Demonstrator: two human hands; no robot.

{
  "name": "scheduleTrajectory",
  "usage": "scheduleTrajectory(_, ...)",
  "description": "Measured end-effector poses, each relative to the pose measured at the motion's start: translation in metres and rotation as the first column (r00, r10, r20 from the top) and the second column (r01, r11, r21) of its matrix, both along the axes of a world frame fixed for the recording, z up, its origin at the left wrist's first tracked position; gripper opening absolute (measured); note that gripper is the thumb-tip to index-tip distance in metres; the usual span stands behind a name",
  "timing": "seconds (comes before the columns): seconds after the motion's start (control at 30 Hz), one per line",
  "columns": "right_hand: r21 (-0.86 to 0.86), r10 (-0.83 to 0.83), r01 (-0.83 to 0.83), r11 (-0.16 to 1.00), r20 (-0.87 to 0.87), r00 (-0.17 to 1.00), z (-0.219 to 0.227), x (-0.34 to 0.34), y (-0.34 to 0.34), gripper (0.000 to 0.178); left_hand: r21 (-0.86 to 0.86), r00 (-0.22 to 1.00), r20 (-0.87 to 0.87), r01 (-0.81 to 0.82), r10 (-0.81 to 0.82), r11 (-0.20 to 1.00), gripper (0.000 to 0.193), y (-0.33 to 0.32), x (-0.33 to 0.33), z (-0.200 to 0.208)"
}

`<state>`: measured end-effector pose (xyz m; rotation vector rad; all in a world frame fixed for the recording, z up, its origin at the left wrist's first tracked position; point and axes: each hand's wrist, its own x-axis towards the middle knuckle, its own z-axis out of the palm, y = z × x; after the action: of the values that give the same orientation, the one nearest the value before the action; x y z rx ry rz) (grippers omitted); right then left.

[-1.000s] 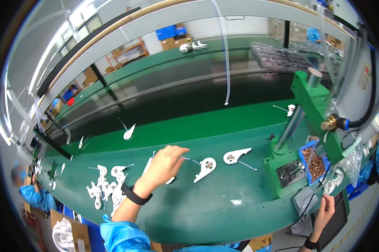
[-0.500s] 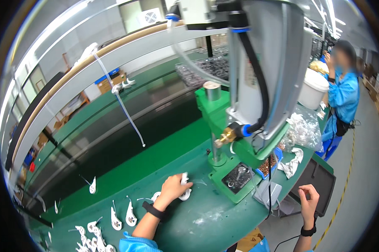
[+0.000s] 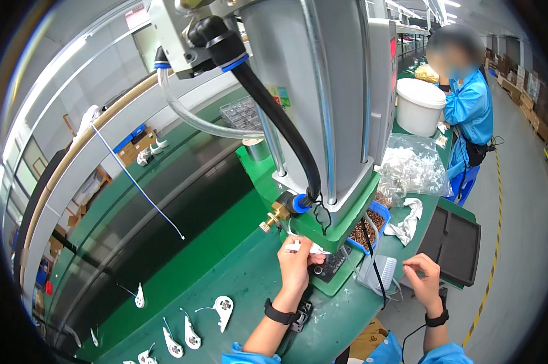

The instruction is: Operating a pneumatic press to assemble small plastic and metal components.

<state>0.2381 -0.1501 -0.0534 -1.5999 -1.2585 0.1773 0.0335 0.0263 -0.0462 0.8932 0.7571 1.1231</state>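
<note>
My left hand [image 3: 295, 264] is closed on a white plastic housing [image 3: 296, 247] under the head of a green bench press [image 3: 341, 239]. Fingers and the press head hide most of that housing. My right hand [image 3: 424, 280], its fingers curled, hovers by the bench edge beside a grey box [image 3: 382, 270]; whatever it may hold is too small to make out. Behind it, a blue tray [image 3: 371, 227] contains many small copper-coloured pieces. Left of my left forearm, a white teardrop-shaped housing [image 3: 223, 310] with a thin tail lies on the green bench.
Several similar housings [image 3: 191, 332] lie at the lower left. Beyond the bench runs a dark conveyor [image 3: 183, 200]. A clear plastic bag [image 3: 415, 173], a white bucket [image 3: 421, 106] and a black tray [image 3: 453, 242] are at the right. A person in blue [image 3: 471, 100] works farther back.
My left hand has carried the white housing from the bench to the press head. My right hand has come closer to the bench, fingers more curled. The view has shifted.
</note>
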Motion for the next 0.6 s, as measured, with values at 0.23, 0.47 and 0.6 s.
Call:
scheduleTrajectory(0.23,0.01,-0.068,0.068,0.998,-0.068,0.995,0.004,0.006,0.004,0.006,0.13,0.994,-0.071,-0.075,0.085,0.989,0.019,-0.016,0.005,0.005)
scheduleTrajectory(0.47,0.106,0.036,-0.028,0.994,-0.07,0.997,0.007,-0.008,0.046,0.006,0.091,0.989,-0.084,-0.117,0.125,0.989,0.022,-0.003,0.008,0.0)
scheduleTrajectory(0.6,0.112,0.044,-0.037,0.993,-0.063,0.997,-0.008,-0.016,0.054,0.005,0.155,0.971,-0.184,-0.124,0.152,0.98,0.023,-0.014,0.008,0.005)
